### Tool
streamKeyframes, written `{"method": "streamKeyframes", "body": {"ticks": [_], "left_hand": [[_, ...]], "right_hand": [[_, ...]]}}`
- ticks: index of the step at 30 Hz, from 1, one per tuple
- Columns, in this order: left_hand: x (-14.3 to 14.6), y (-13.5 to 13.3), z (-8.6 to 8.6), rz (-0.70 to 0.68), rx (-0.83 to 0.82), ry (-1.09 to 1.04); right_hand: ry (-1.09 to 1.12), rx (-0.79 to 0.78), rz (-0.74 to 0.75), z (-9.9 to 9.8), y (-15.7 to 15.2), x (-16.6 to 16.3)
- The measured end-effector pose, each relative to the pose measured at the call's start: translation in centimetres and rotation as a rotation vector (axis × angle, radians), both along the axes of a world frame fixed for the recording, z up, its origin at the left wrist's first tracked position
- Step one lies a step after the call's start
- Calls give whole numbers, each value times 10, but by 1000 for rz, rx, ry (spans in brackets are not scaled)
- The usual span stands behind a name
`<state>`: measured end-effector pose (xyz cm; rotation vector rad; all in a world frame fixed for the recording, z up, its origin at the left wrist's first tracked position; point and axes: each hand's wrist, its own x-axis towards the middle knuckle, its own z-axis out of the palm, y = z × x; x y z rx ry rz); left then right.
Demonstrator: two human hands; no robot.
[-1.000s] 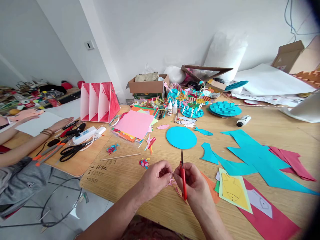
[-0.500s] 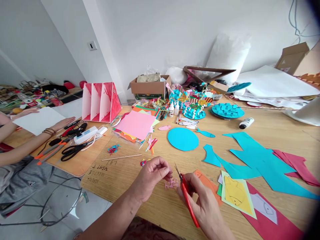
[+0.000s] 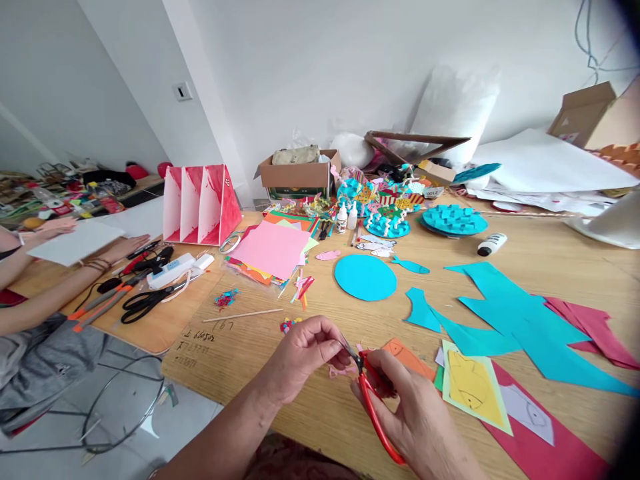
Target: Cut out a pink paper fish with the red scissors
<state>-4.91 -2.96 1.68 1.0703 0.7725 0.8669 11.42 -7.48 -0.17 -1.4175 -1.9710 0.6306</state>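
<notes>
My left hand (image 3: 305, 350) pinches a small pink paper cutout (image 3: 341, 369) just above the wooden table (image 3: 550, 253). My right hand (image 3: 407, 403) grips red-handled scissors (image 3: 373, 400), and their blades meet the pink cutout beside my left fingertips. An orange paper piece (image 3: 407, 357) lies just past my right hand. A yellow sheet with a drawn fish (image 3: 470, 383) rests to the right on a red sheet (image 3: 540, 433).
A blue paper circle (image 3: 365, 277) and large blue offcuts (image 3: 520, 327) lie ahead. A pink paper stack (image 3: 273, 250), black scissors (image 3: 145, 303), a wooden stick (image 3: 243, 315), glue bottles (image 3: 345, 217) and a red-and-white folded stand (image 3: 200, 203) sit farther left. Another person's arms (image 3: 55, 280) rest at the left edge.
My right hand has swung the scissors from pointing upright to slanting left, with the blades now at the pink cutout. My left hand has stayed pinched on the cutout.
</notes>
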Motion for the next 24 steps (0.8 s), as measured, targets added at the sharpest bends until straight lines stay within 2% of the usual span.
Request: {"method": "streamKeyframes", "body": {"ticks": [16,24], "left_hand": [[-3,1,0,-34,0,2],[-5,2,0,-61,13,16]], "right_hand": [[-16,-30,13,2,-1,-2],[-33,-47,24,-6,-2,1]]}}
